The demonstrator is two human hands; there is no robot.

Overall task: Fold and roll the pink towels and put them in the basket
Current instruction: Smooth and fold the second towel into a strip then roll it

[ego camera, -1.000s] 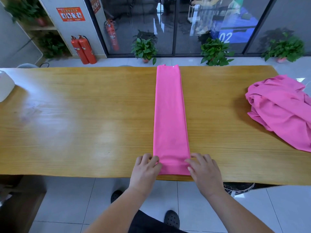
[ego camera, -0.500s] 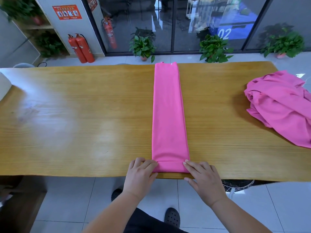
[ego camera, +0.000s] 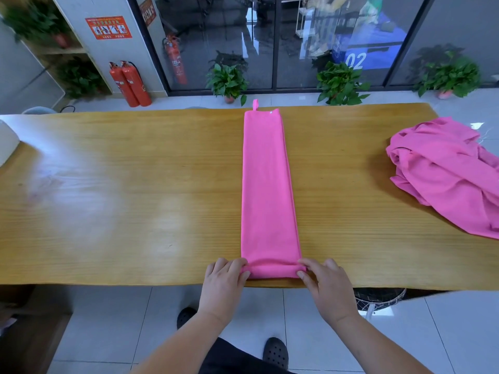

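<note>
pink towel (ego camera: 268,190) on wooden table (ego camera: 135,184), glass doors (ego camera: 216,36)

Table (ego camera: 135,198): wood with plain grain in front of you; smooth, softly shiny, with pale glare on its left half.
Towel (ego camera: 267,184): pink cloth along the middle of the table; matt, even and fine, soft where it curls at the table's near edge.
Towel heap (ego camera: 445,179): the same matt pink cloth at the table's right end, creased and rumpled.
Floor (ego camera: 108,333): pale tiles around the table, smooth and slightly glossy.
Doors (ego camera: 216,36): beyond the table's far edge; glossy, reflective glass in dark frames.
Shoes (ego camera: 275,352): yours, below the table's near edge; black, matt, perforated.
</note>
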